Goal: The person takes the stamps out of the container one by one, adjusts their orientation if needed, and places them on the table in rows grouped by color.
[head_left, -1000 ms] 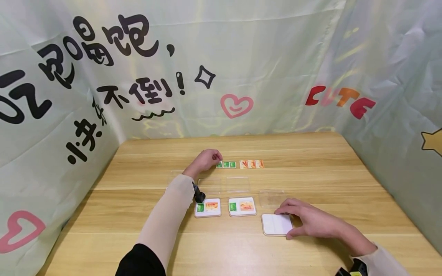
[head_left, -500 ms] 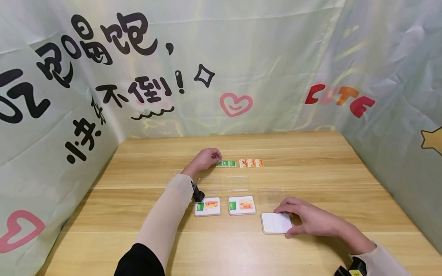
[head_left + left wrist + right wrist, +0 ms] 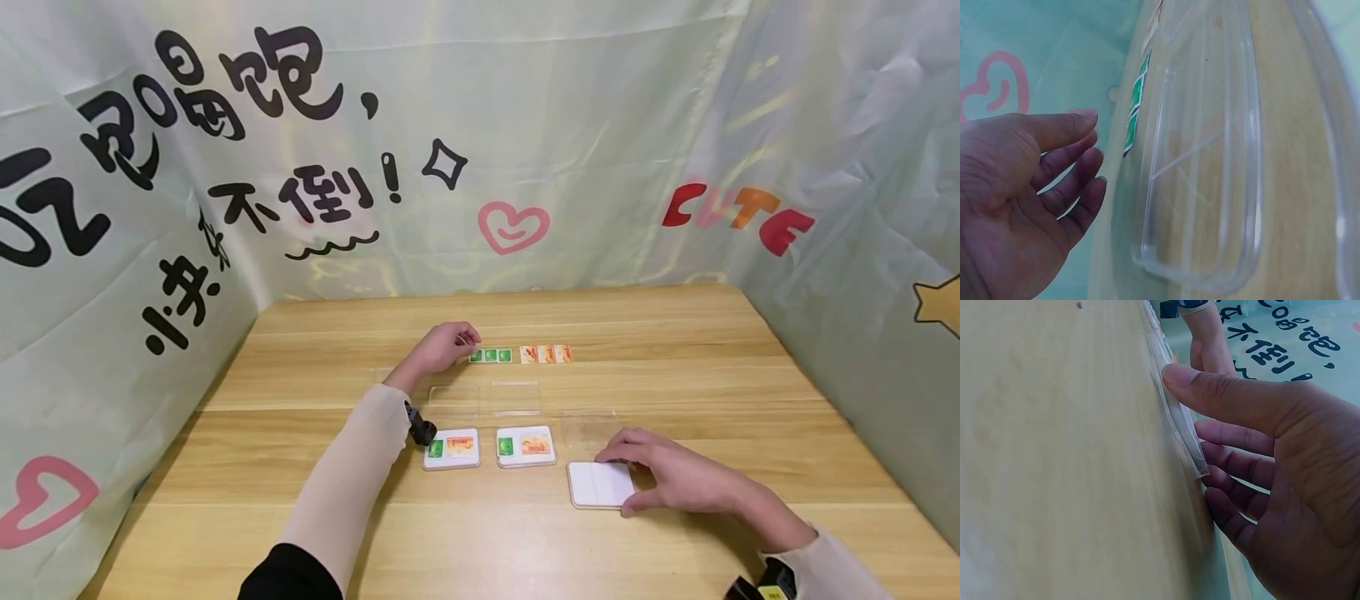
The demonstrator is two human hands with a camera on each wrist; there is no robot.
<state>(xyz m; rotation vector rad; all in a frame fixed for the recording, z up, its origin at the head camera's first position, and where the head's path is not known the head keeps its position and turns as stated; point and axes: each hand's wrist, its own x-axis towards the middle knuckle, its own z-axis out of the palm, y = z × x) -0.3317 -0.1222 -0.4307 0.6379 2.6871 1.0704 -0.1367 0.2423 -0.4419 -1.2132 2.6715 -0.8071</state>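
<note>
In the head view my left hand (image 3: pixel 446 343) hovers at the left end of a row of green stamps (image 3: pixel 491 356). The left wrist view shows its fingers loosely bent, holding nothing. Orange stamps (image 3: pixel 546 355) lie just right of the green ones. My right hand (image 3: pixel 682 475) grips a shallow clear case (image 3: pixel 1179 419) by its right end, thumb on the near side and fingers on the far side. A plain white insert (image 3: pixel 600 485) fills this case. Two similar cases, a left one (image 3: pixel 452 450) and a middle one (image 3: pixel 526 447), each carry a green and an orange stamp.
Clear plastic lids stand behind the cases: one (image 3: pixel 516 398) behind the middle case, another (image 3: pixel 589 429) behind the right-hand case, and more farther left, partly hidden by my left arm. Printed cloth (image 3: pixel 600 142) encloses the back and sides of the wooden table (image 3: pixel 510 550).
My left hand and forearm have shifted slightly left, drawing back a little from the green stamps. My right hand keeps its grip on the case.
</note>
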